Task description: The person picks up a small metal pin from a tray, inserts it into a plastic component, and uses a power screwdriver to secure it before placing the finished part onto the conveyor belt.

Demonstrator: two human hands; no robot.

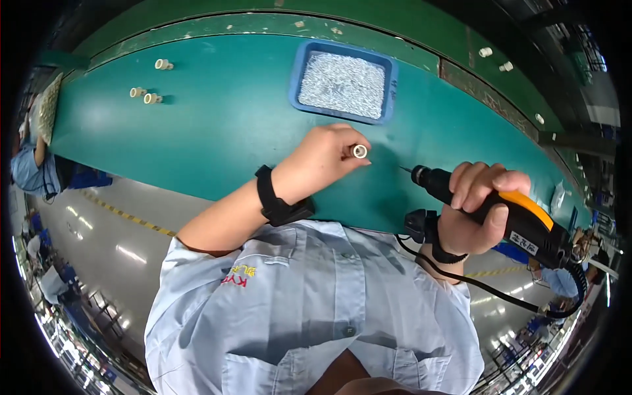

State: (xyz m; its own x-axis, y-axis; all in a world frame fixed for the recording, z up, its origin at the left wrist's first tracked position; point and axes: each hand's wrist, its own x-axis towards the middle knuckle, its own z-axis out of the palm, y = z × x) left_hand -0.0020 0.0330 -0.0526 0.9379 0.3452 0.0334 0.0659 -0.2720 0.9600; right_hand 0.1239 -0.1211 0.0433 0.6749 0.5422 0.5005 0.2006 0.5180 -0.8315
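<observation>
My left hand [324,158] is closed over the teal table, gripping a small cream-white cylindrical fitting [359,151] between thumb and fingers. The fitting's round open end faces up; the rest of it is hidden by the fingers. Wrapped around a black and orange electric screwdriver [526,220] is my right hand [479,203]. The screwdriver's thin bit [405,169] points left toward the fitting and stays apart from it. Beyond both hands, a blue tray [296,85] holds a heap of small silvery metal pieces, too fine to tell if they are screws.
Three similar cream fittings [153,99] lie at the table's far left. More pale fittings [505,66] rest on the green strip [421,33] behind the table. A black cord [487,284] loops from the screwdriver past my right wrist. Other people [29,168] work at the far sides.
</observation>
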